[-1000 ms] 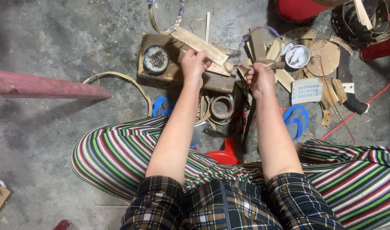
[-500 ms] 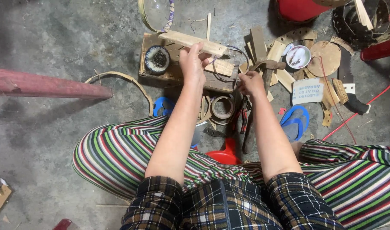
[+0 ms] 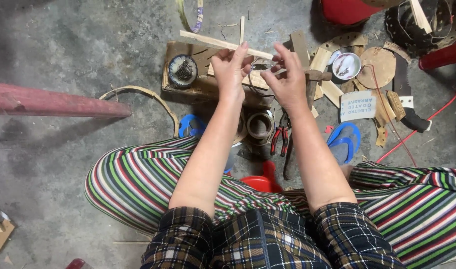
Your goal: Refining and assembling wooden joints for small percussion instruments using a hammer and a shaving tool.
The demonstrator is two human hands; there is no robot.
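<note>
A thin pale wooden strip (image 3: 208,41) is held almost level above the floor, slanting up to the left. My left hand (image 3: 231,72) grips it near its middle, fingers curled over the top. My right hand (image 3: 289,82) pinches its right end between thumb and fingers. A thin loop of wire (image 3: 260,65) shows between the two hands; I cannot tell which hand holds it. Below the hands lies a wooden block (image 3: 200,87) with a round coil of wire (image 3: 182,70) on it.
Red-handled pliers (image 3: 280,137), a brown ring (image 3: 260,124) and blue sandals (image 3: 345,142) lie near my striped trouser legs. A red pipe (image 3: 54,102) and a curved hoop (image 3: 138,94) are on the left. A white bowl (image 3: 346,65), sandpaper (image 3: 356,104) and a saw (image 3: 404,94) are on the right.
Both hands have lifted and moved away from me with the strip. The right hand has come closer to the left, and the strip now slants further to the left.
</note>
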